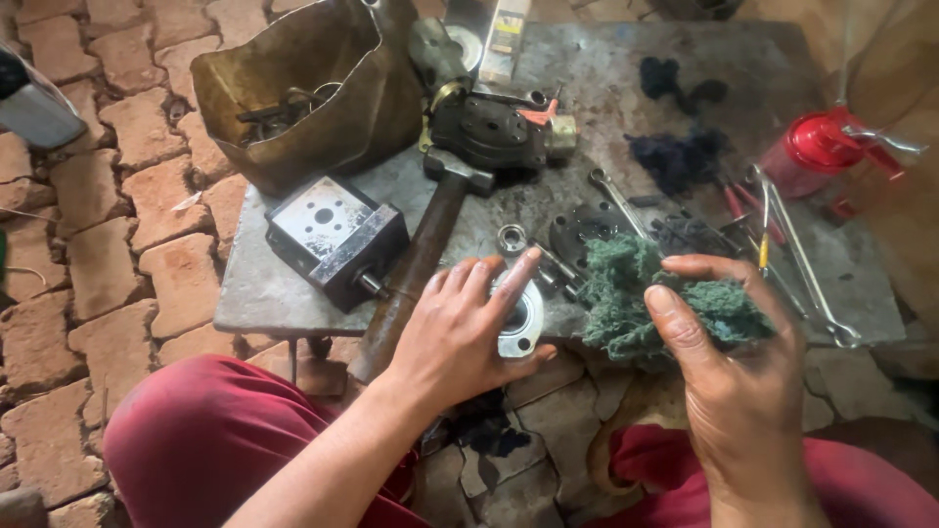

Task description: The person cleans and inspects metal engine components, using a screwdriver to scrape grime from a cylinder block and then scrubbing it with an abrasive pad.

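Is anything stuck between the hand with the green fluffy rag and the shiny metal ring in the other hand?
Nothing visible is. The left hand holds the metal ring, and the right hand holds the green rag right beside it. Only a small open gap lies between rag and ring.

Silver metal flange plate [523, 318] with a central bore rested at the table's near edge; the wad of green cotton waste [665, 298] lay just beside it.

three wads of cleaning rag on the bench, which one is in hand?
The green wad, gripped by the right hand at the bench's near edge. The two dark blue wads lie untouched farther back.
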